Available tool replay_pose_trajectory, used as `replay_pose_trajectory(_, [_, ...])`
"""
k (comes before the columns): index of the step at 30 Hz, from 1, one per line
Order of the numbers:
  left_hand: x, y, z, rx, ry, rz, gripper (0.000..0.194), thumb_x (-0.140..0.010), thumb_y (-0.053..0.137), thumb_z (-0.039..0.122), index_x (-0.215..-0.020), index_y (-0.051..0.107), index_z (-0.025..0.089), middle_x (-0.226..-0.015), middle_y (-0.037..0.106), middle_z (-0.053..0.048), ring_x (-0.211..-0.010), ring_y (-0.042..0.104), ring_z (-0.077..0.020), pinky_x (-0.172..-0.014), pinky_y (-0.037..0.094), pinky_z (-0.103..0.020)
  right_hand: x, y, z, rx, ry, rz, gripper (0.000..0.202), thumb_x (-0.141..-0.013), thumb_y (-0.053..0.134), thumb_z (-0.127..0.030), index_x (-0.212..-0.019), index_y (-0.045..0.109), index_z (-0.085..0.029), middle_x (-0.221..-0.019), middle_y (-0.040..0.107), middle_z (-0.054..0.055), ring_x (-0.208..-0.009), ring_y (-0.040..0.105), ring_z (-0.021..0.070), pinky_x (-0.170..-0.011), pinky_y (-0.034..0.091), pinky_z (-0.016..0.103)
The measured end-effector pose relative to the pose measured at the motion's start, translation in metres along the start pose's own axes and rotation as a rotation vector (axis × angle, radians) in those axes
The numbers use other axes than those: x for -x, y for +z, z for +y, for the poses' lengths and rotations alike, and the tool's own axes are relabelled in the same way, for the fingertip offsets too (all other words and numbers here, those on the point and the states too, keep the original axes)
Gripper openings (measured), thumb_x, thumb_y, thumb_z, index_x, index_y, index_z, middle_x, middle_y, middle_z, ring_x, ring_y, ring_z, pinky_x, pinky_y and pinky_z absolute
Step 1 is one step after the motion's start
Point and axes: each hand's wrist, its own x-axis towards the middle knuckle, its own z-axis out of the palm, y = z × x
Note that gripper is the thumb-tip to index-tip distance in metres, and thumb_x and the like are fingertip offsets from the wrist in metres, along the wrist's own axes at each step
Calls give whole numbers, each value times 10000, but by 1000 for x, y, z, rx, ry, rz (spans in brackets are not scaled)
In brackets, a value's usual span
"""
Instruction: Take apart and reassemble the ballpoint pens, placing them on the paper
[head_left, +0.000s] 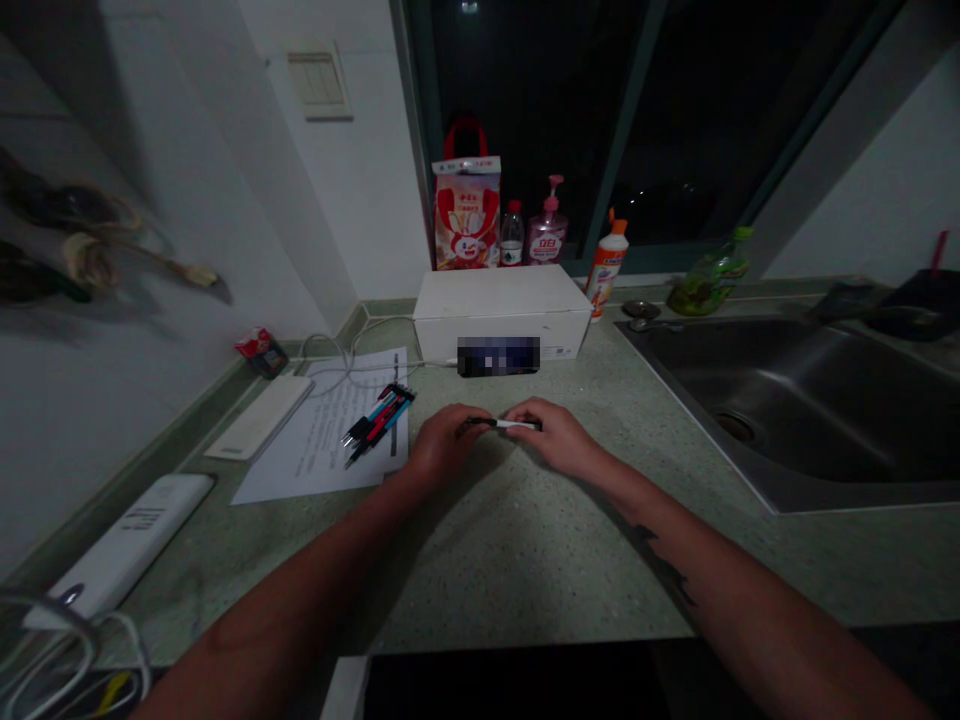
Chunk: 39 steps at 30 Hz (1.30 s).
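Just in front of the phone, my left hand (444, 440) and my right hand (556, 432) meet over the counter. Between their fingertips lies a slim pen (516, 424), held level, white on the right and dark on the left. My left fingers pinch its dark end, and my right fingers close around the white part. Whether the two parts are joined is too small to tell. To the left, several pens (381, 422) with black, blue and red parts lie in a bunch on a printed paper sheet (319, 440).
A phone (499, 357) with a cable leans on a white box (495, 297). Bottles and a red bag (466, 215) stand behind it. A steel sink (810, 400) is at right. A white power bank (262, 418) and a power strip (135, 540) lie left.
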Motion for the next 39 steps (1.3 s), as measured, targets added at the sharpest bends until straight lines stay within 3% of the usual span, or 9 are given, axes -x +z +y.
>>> replay_pose_trajectory(2, [0,0,-1,-3,15,3,147,-914,639,180,-1004,754,201,-960,756,-44,-895,678,-208,-822,523,-342,0,0,-1,0,-3,-1,146,-921,648,-291,-1013,733,-216,-974,738,62,-894,668,197,-827,489,326])
replay_pose_trajectory(5, [0,0,-2,-6,17,5,145,-915,640,186,-1002,755,195,-950,756,-46,-874,678,-204,-814,526,-340,1,0,-1,49,17,-80,234,-994,538,-301,-920,741,-212,-848,732,45,-802,661,183,-794,487,327])
replay_pose_trajectory(10, [0,1,0,6,-4,9,133,-907,651,190,-989,754,213,-960,764,-41,-890,689,-200,-814,534,-329,0,1,0,61,-16,21,117,-899,682,-255,-991,730,-202,-956,737,65,-865,669,190,-787,494,312])
replay_pose_trajectory(14, [0,0,1,15,-3,14,125,-910,653,198,-977,757,209,-954,765,-44,-884,691,-198,-810,535,-323,0,2,-1,96,5,-72,215,-985,559,-285,-889,734,-205,-852,741,46,-799,671,182,-775,487,317])
replay_pose_trajectory(18, [0,1,-1,31,-17,28,125,-902,662,210,-985,756,211,-955,766,-45,-879,696,-199,-801,544,-323,1,2,-1,103,-44,33,98,-904,675,-253,-976,718,-203,-977,738,65,-904,672,201,-804,487,319])
replay_pose_trajectory(23, [0,2,-2,48,-4,25,132,-909,646,226,-982,754,211,-960,767,-49,-878,700,-205,-805,552,-341,1,1,-2,143,4,-87,230,-1001,536,-266,-872,715,-204,-845,726,51,-800,667,193,-770,475,327])
replay_pose_trajectory(26, [0,1,0,42,-18,33,134,-911,638,233,-976,752,210,-956,769,-50,-885,701,-208,-819,555,-353,1,0,-3,170,-20,-8,67,-927,653,-223,-921,714,-196,-905,727,57,-837,663,199,-755,474,317])
replay_pose_trajectory(31, [-1,-4,4,67,-62,51,131,-905,633,233,-963,747,207,-954,769,-45,-883,705,-203,-830,567,-348,1,-1,-3,197,-44,-8,140,-963,615,-230,-1043,730,-227,-997,751,60,-916,682,210,-822,496,339])
replay_pose_trajectory(39, [-4,-4,2,-114,-39,39,159,-871,657,186,-991,752,226,-1008,767,-50,-965,680,-232,-911,529,-391,2,-11,-9,463,-136,80,118,-951,626,-186,-1014,721,-214,-1008,727,77,-976,649,245,-874,480,381])
